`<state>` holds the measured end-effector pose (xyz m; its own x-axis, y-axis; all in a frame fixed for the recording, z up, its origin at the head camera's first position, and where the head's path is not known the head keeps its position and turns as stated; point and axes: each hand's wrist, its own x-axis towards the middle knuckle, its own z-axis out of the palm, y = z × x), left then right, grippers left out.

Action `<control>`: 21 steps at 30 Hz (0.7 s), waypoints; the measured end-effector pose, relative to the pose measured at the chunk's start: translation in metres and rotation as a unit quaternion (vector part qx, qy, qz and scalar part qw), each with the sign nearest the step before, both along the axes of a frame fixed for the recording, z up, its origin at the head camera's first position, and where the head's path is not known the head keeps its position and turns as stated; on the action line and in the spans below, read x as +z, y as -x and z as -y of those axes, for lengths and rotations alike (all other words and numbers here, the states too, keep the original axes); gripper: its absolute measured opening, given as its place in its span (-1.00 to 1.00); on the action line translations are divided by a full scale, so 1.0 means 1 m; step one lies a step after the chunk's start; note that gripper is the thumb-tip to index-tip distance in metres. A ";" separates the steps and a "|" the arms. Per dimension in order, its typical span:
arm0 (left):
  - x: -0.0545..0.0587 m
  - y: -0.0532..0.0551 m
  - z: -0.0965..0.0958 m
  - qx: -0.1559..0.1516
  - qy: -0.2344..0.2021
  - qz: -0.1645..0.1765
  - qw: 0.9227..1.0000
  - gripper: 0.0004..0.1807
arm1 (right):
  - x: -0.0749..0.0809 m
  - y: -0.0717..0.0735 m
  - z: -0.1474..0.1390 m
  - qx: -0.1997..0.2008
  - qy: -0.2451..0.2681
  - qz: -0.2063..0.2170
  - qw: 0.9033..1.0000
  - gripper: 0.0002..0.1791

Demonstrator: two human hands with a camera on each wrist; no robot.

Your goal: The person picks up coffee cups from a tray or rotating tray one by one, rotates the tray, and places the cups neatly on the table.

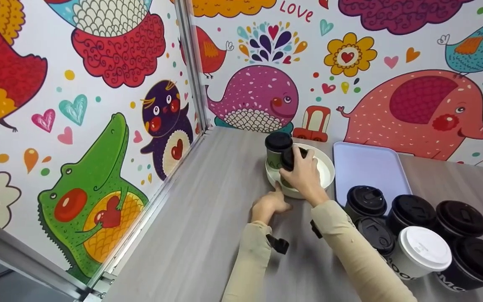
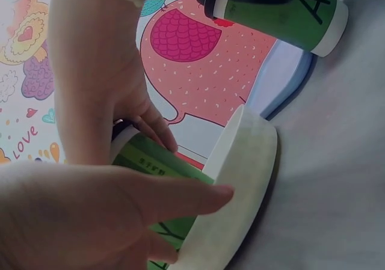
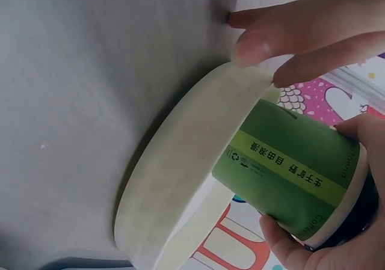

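My right hand (image 1: 304, 174) grips a green paper coffee cup (image 3: 289, 168) by its black-lidded top end. The cup's lower end is inside a round cream dish (image 1: 327, 161), behind the rim in the right wrist view. Another green coffee cup (image 1: 278, 157) with a black lid stands in the dish, just left of the held one. My left hand (image 1: 271, 205) is low at the dish's near left edge, with the rim between thumb and finger; its thumb (image 2: 186, 195) overlaps the outer wall in the left wrist view.
A pale lilac tray (image 1: 367, 163) lies right of the dish. In front of it stand several black-lidded cups (image 1: 413, 212) and a white cup (image 1: 424, 251) with a white lid. Printed panels wall the grey table (image 1: 187, 226) at the back and left.
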<state>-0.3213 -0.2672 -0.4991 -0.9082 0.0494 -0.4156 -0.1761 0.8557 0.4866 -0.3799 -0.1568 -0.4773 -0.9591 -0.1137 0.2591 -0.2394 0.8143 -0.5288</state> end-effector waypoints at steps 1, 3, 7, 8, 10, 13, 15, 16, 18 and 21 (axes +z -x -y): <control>0.000 0.000 0.000 -0.001 -0.002 -0.001 1.000 0.09 | 0.001 -0.001 0.000 0.000 0.000 -0.001 1.000 -0.08; 0.000 0.000 0.001 -0.001 -0.002 -0.004 1.000 0.08 | 0.002 -0.002 0.001 0.000 0.001 -0.003 1.000 -0.07; 0.000 -0.002 0.002 0.000 -0.002 -0.008 1.000 0.05 | 0.004 -0.005 0.001 0.003 0.005 -0.011 1.000 -0.08; 0.000 -0.002 0.003 -0.001 -0.002 -0.008 1.000 0.05 | 0.005 -0.006 0.000 0.004 0.005 -0.011 1.000 -0.08; 0.000 -0.002 0.003 -0.003 -0.002 -0.008 1.000 0.04 | 0.006 -0.007 0.000 0.005 0.006 -0.012 1.000 -0.08; 0.000 -0.001 0.002 -0.003 -0.002 -0.008 1.000 0.04 | 0.007 -0.009 -0.001 0.004 0.003 -0.017 1.000 -0.09; 0.000 -0.001 0.002 -0.002 -0.002 -0.007 1.000 0.04 | 0.008 -0.010 -0.002 0.004 0.002 -0.023 1.000 -0.10; 0.000 0.000 0.002 -0.001 -0.003 -0.006 1.000 0.04 | 0.008 -0.011 -0.002 0.004 0.001 -0.026 1.000 -0.11; -0.001 0.000 0.002 0.000 -0.005 -0.006 1.000 0.05 | 0.009 -0.012 -0.003 0.003 0.002 -0.030 1.000 -0.12; -0.001 0.001 0.003 -0.003 -0.011 -0.007 1.000 0.05 | 0.011 -0.013 -0.004 0.004 0.003 -0.035 0.999 -0.12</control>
<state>-0.3218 -0.2701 -0.5003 -0.9139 0.0634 -0.4009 -0.1638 0.8462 0.5071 -0.3668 -0.1532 -0.4664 -0.9379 -0.1204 0.3254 -0.2826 0.8092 -0.5152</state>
